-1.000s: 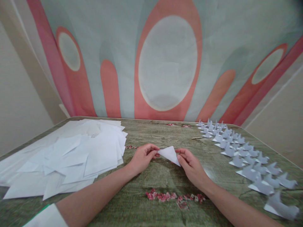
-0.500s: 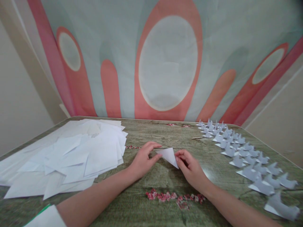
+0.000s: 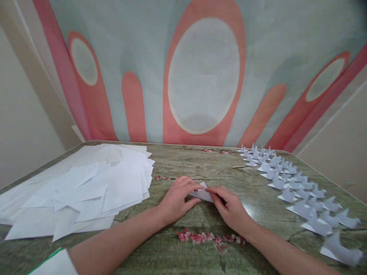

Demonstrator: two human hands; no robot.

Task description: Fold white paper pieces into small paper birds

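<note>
A small folded white paper (image 3: 203, 195) lies low over the middle of the table, with one pointed corner sticking up between my hands. My left hand (image 3: 179, 200) is curled at its left side, index fingertip on top of the paper and thumb along the near edge. From the right, my right hand (image 3: 231, 208) pinches the paper between thumb and forefinger. The fingers partly cover the folds. Off to the right stand several folded paper birds (image 3: 315, 224) in rows.
A wide, loose pile of white paper sheets (image 3: 123, 187) spreads over the left of the wood-patterned table (image 3: 172, 252). Printed pink flowers (image 3: 197, 237) mark its surface. Behind the table's far edge hangs a backdrop (image 3: 155, 95) with coral arches.
The paper's upper corner has been folded down and the paper now looks lower and narrower. My right hand has shifted left, bringing both hands closer together over it.
</note>
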